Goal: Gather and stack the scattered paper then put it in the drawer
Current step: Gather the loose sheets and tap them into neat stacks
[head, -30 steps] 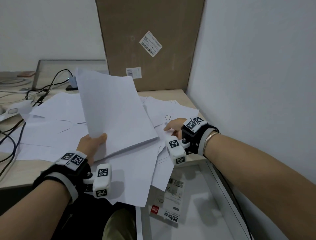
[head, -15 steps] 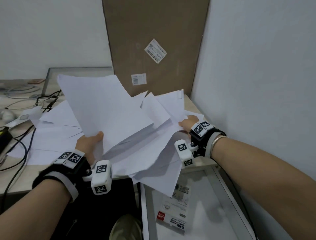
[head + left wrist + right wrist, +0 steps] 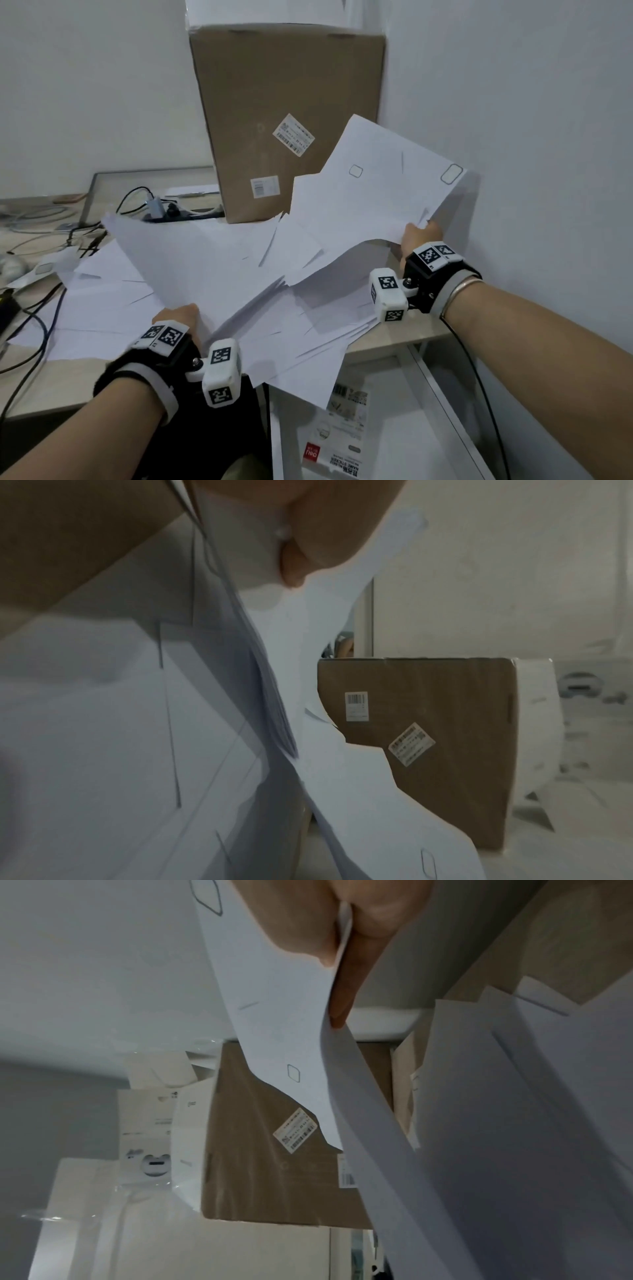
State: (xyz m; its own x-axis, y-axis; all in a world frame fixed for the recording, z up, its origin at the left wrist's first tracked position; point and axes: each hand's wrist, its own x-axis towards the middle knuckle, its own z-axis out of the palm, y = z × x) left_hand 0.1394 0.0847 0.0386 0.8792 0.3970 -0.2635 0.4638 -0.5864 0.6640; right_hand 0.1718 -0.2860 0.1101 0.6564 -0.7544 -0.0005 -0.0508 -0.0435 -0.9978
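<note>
A loose stack of white paper (image 3: 219,267) is gripped at its near edge by my left hand (image 3: 181,317), thumb on top. My right hand (image 3: 419,233) pinches a second fan of sheets (image 3: 370,192) by their right edge and holds them lifted and tilted against the wall; two small rounded outlines are printed on the top sheet. The two bundles overlap in the middle above the desk. More sheets (image 3: 99,298) lie flat on the desk at left. The open white drawer (image 3: 431,394) sits below right. In the wrist views, paper (image 3: 260,674) passes between the left fingers, and paper (image 3: 291,993) between the right ones.
A tall cardboard box (image 3: 284,113) stands at the back of the desk against the wall corner. Cables (image 3: 37,308) and a power adapter (image 3: 156,205) lie at left. A label sticker pack (image 3: 339,442) lies inside the drawer. The wall runs close on the right.
My right hand has lifted its sheets up off the desk and to the right, toward the wall. The left hand's stack has tilted lower and flatter. The head view has pitched upward.
</note>
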